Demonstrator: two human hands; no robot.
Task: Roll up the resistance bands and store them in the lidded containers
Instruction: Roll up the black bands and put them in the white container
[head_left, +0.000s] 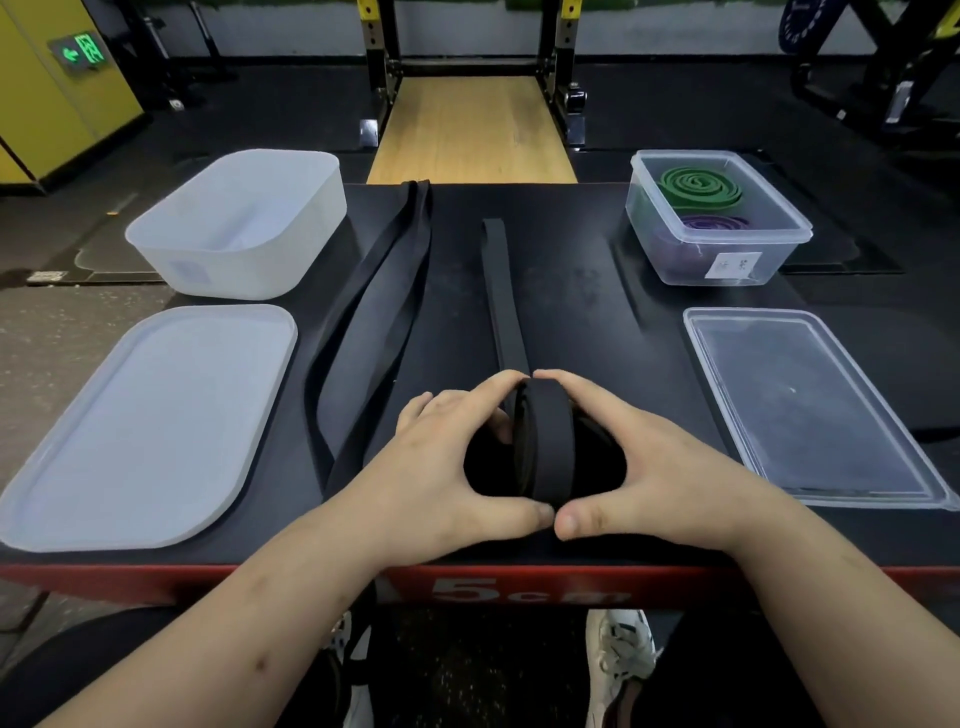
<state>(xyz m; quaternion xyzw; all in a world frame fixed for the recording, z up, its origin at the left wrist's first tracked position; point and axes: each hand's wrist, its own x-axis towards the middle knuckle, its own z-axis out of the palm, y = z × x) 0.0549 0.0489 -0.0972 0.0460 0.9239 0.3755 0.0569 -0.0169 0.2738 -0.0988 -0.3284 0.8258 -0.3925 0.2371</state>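
Observation:
A black resistance band (543, 441) stands on edge as a partly wound roll near the table's front. Its unrolled tail (501, 291) runs straight away from me. My left hand (436, 467) and my right hand (660, 467) grip the roll from either side, fingers over its top and thumbs meeting at its near side. A second, wider black band (382, 296) lies loose in a long loop to the left. The clear container (727, 260) at the back right holds a rolled green band (701, 186) and a rolled purple band (714, 224).
An empty frosted white container (208, 260) sits at the back left, with its lid (150, 431) lying flat in front of it. A clear lid (810, 410) lies at the front right. The black table (587, 291) has a red front edge. Gym racks stand beyond.

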